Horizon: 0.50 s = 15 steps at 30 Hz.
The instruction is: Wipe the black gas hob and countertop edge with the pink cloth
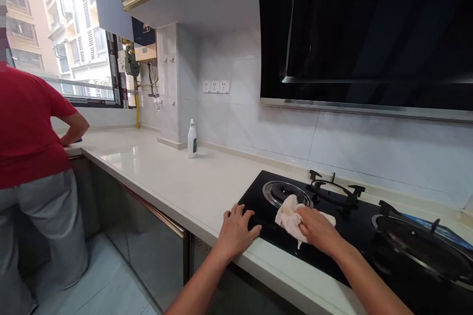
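Note:
A crumpled whitish cloth (290,219) is bunched under my right hand (320,229), whose fingers grip it against the black glass gas stove (258,211). Just behind the cloth is the left burner (283,191), a round metal ring with no pan support on it. My left hand (238,229) rests with fingers apart at the stove's left front corner, touching its edge and the pale countertop. A black pan support (332,188) lies behind the left burner, and the right burner (417,241) carries another one.
A white bottle (192,140) stands upright on the countertop (162,172) near the wall. A black range hood (362,34) overhangs the stove. At far left, a person in a red shirt (29,123) leans on the counter by the window. Cabinet doors (155,236) line the front below.

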Motion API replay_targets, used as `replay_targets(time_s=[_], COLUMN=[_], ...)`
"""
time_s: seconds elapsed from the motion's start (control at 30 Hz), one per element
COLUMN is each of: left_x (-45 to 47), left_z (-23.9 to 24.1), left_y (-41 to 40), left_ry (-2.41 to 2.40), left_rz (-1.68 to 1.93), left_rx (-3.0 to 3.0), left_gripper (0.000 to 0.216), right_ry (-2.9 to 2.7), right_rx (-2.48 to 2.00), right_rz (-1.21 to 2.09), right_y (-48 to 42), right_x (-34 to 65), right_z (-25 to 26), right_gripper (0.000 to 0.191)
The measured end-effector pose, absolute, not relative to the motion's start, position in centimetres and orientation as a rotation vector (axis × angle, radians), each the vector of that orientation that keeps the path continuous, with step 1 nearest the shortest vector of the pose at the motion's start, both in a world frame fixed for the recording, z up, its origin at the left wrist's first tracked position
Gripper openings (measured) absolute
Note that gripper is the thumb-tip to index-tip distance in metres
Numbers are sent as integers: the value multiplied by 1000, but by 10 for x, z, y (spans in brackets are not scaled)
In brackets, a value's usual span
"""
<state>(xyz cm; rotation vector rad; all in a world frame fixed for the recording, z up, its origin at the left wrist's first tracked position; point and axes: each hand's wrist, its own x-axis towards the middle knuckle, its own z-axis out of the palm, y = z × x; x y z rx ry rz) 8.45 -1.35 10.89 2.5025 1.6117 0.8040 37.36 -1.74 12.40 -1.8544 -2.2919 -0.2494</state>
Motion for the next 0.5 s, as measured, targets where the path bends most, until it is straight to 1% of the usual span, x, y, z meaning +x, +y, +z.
replay_targets(time_s=[0.07,0.27,0.4,0.5], left_x=[84,83,83,83], left_z=[109,113,112,113], left_y=[-14,-17,-16,-16], left_ry=[1619,1628,1627,1633], left_rz=[795,762,757,740], left_rx=[2520,2517,2530,2525], left_gripper=[43,43,44,45], right_ry=[-2304,-2228,-2084,-1920], right_rx=[-1762,-1658,-1755,-1901], right_rz=[-228,-182,-230,-332], right_y=[-37,-102,-138,-165], right_x=[363,364,394,439], right_z=[122,114,98,82], right_gripper=[20,36,37,37])
